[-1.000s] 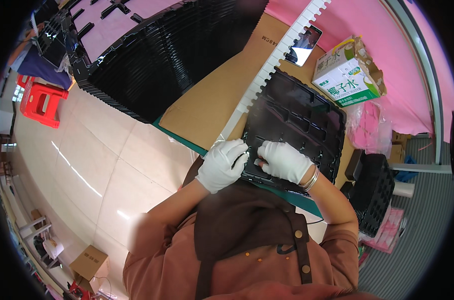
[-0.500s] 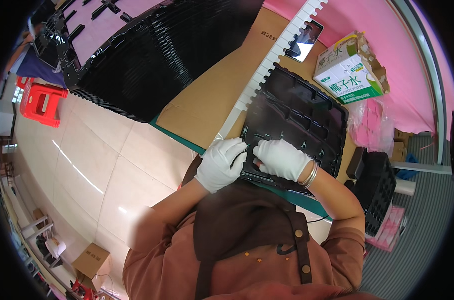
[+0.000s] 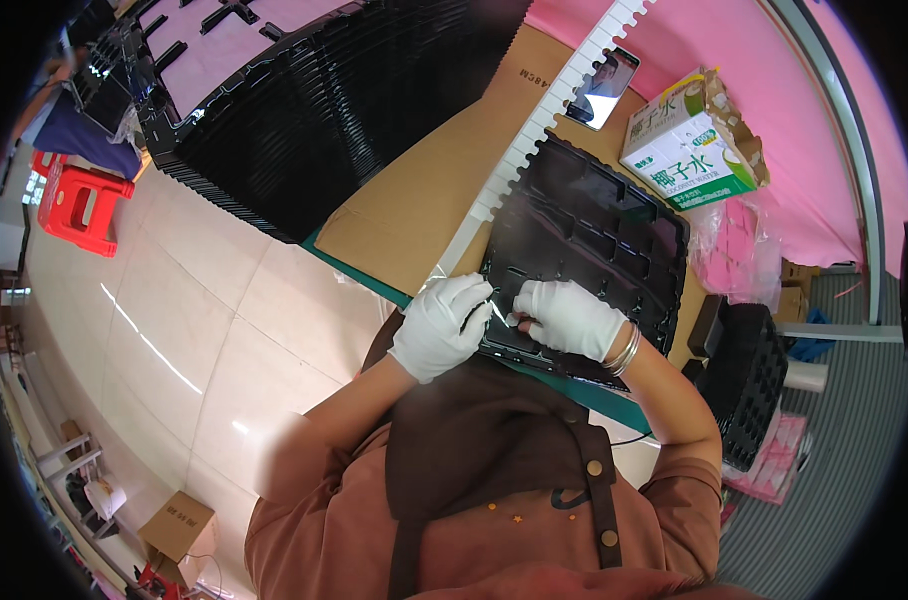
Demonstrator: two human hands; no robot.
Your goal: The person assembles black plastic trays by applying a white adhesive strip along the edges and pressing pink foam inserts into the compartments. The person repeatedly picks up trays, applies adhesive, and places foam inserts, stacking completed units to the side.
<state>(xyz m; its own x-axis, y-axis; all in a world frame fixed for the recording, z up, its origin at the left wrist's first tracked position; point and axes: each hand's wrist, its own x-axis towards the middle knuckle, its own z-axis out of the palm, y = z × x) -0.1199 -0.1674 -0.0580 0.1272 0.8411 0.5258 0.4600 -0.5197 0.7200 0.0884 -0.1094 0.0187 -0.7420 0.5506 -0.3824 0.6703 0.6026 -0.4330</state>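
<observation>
My left hand, in a white glove, is at the left near corner of a black plastic tray with moulded compartments. Its fingers are curled, thumb and fingertips close together; whatever they pinch is too small to name. Over the tray's near part, my right hand, also gloved and with bracelets at the wrist, is closed in a pinch, a bare fingertip showing. A small pale, shiny sliver shows between the two hands; I cannot tell what it is or which hand has it.
A white toothed strip lies along the tray's left side on brown cardboard. Beyond are a phone and a carton. Tall stacked black trays stand at left, more black trays at right. A red stool is on the floor.
My right hand has shifted slightly right, away from the left, and the pale sliver now shows between them. My left hand has barely moved.
</observation>
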